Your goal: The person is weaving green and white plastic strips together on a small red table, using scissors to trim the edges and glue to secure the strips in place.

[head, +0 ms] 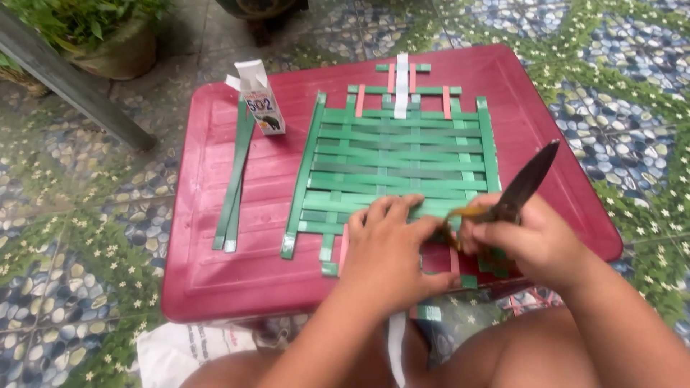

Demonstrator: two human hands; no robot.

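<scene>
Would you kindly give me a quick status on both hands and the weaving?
Left hand flat on green woven strip mat. Right hand gripping dark scissors at mat's near edge. Small white carton, loose green strips off left, clear.

On the one red desk [215,287] lies one woven mat [395,154] of green strips, one small carton box [260,108] and one bundle of loose green strips [233,187]. There is one pair of scissors [521,187], two hands, and one plant pot [118,50].
</scene>
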